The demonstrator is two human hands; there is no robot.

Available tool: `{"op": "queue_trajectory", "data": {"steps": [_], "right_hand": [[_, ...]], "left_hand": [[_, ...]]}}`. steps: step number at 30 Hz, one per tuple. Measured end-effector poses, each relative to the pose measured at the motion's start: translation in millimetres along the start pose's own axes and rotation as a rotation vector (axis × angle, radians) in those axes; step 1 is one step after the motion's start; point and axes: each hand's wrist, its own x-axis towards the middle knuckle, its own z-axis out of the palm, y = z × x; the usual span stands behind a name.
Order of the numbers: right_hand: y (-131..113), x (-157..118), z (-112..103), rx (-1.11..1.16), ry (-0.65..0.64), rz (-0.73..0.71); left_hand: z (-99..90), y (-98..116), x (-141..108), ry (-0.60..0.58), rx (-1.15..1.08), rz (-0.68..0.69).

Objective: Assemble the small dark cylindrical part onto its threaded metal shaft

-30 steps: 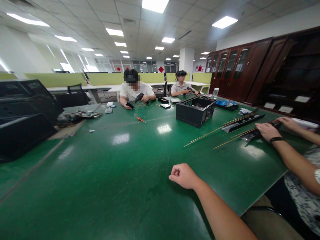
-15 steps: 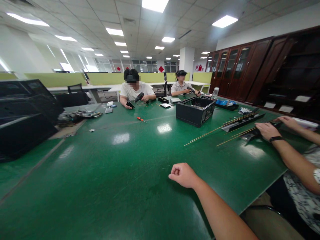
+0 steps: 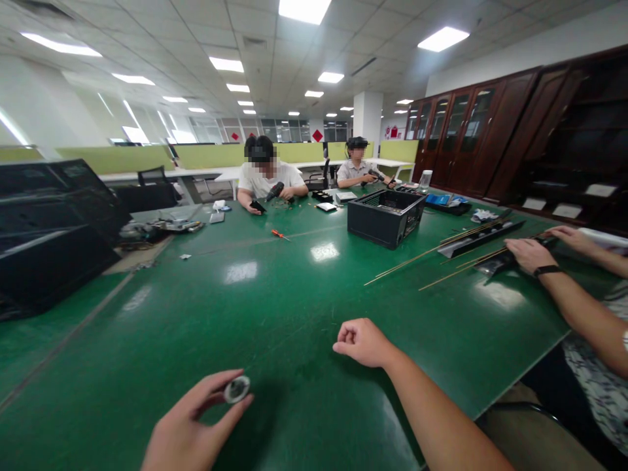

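Observation:
At the bottom, my left hand (image 3: 199, 418) pinches a small round object (image 3: 237, 390) between thumb and fingers. It has a whitish rim and a dark grey middle; its exact kind is not clear. It is held above the green table (image 3: 275, 314). To the right, my right hand (image 3: 363, 343) is closed in a loose curl near the tabletop, and nothing shows in its fingers. No other object lies close to it.
A black computer case (image 3: 385, 219) stands farther back. Thin rods (image 3: 407, 267) and metal channels lie to the right, near a co-worker's hands (image 3: 532, 256). An orange screwdriver (image 3: 279, 234) lies mid-table. Two people sit opposite with power drills. Black panels (image 3: 53, 242) stand left.
My left hand has come into view from below, holding the small round object. My right hand keeps its curled pose. The whole view has shifted slightly.

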Motion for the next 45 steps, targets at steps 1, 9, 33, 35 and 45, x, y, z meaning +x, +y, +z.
{"op": "queue_trajectory", "data": {"steps": [1,9,33,35,45], "right_hand": [[0.6,0.1,0.0,0.012,-0.006,-0.005],[-2.7,-5.1,7.6,0.076,0.076,-0.128],[-25.8,-24.1,23.6,-0.042,0.003,-0.233],[-25.5,-23.6,23.6,-0.051,0.001,-0.24],[-21.8,-23.0,23.8,-0.055,-0.009,-0.236]], "left_hand": [[13.8,9.0,10.5,-0.104,-0.073,0.033],[103.9,31.7,47.7,-0.251,-0.221,0.192],[106.9,18.5,34.5,-0.257,-0.313,0.272],[107.0,19.2,34.4,-0.256,-0.311,0.268],[110.3,20.8,32.0,-0.232,-0.308,0.253]]}}
